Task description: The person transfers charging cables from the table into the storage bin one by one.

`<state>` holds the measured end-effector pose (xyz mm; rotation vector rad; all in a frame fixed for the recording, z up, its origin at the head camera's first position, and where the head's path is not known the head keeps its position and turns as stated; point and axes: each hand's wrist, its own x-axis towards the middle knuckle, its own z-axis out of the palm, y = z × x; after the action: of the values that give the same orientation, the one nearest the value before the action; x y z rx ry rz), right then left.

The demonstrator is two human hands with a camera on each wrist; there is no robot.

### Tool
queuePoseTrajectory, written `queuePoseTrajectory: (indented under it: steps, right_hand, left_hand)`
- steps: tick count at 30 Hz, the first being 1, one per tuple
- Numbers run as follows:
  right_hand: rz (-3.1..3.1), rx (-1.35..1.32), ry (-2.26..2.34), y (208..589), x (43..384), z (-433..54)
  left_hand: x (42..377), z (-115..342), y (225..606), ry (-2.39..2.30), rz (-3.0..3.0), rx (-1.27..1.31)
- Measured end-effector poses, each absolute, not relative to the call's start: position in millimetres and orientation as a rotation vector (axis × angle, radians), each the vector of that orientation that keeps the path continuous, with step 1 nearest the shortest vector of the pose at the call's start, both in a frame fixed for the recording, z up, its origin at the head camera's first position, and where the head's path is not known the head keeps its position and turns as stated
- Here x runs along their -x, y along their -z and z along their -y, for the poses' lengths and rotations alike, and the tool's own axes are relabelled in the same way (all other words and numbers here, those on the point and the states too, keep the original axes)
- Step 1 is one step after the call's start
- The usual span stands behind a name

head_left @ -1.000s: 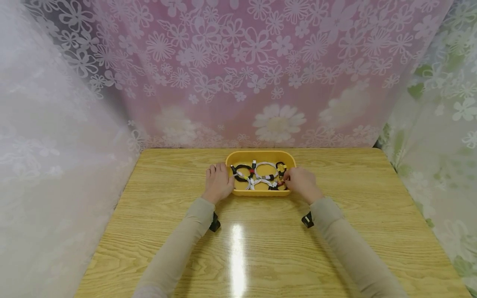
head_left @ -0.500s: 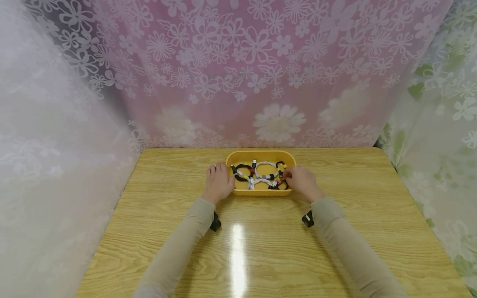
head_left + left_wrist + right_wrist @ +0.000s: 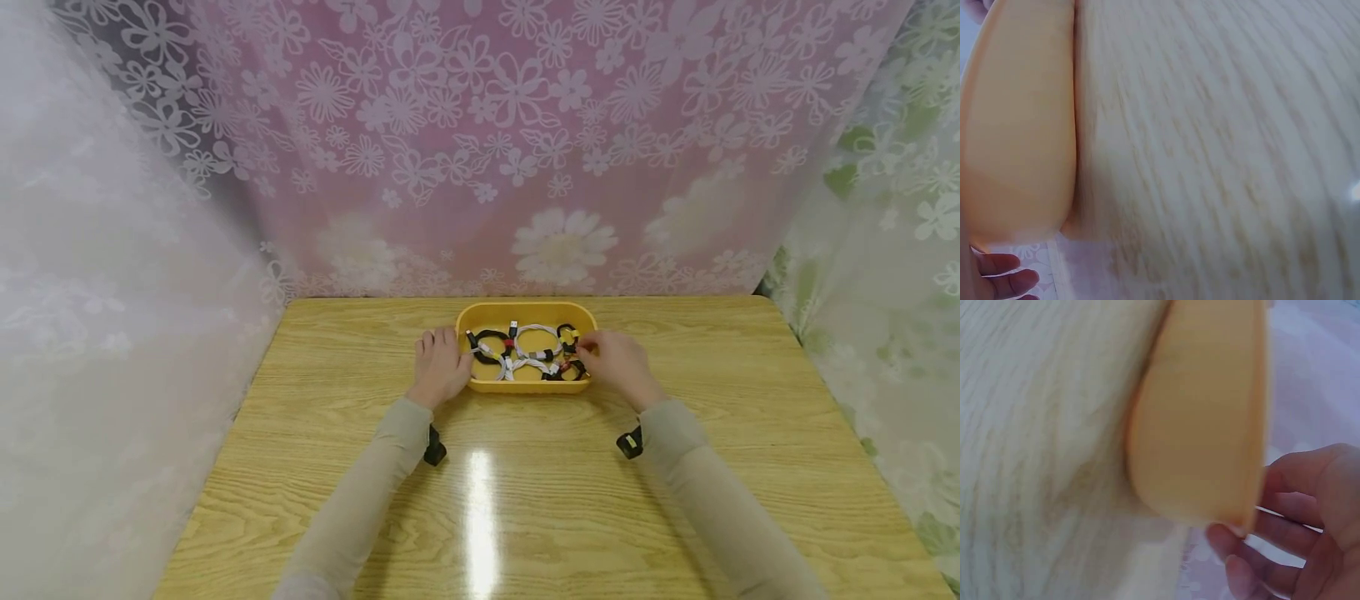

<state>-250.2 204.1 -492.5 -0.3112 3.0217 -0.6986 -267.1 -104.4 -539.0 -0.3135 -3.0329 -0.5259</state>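
A yellow bin [image 3: 525, 387] stands at the table's far side, holding several coiled cables. My left hand [image 3: 441, 367] rests against its left end, thumb at the rim and fingers fairly straight; the left wrist view shows loose fingers [image 3: 1013, 281] past the bin. At the right end is my right hand [image 3: 618, 367], thumb and forefinger reaching over the rim near a black cable with a yellow tie [image 3: 567, 336]. In the right wrist view the bin wall [image 3: 1200, 425] hides those fingertips, so their grasp is unclear. A dark coil with a red tie [image 3: 573, 371] lies just below.
Inside the bin are also a white coil [image 3: 537, 326], a black coil with a red tie [image 3: 491, 335] and more white cables. A wooden table [image 3: 540, 500] extends towards me. Floral curtains [image 3: 480, 150] hang behind and at both sides.
My right hand has shifted slightly right from the dark red-tied coil, which now shows more fully in the bin's near right corner. The left hand stays in place.
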Motion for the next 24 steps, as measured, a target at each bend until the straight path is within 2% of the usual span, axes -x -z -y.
queuePoseTrajectory:
  steps: [14,24]
  right_hand:
    - [-2.987,0.32,0.911,459,223,-216]
    - [-3.008,0.317,1.286,455,206,-225]
  left_hand:
    - [263,109,533,0.561,3.007,0.302]
    - [251,116,517,0.579,2.943,0.274]
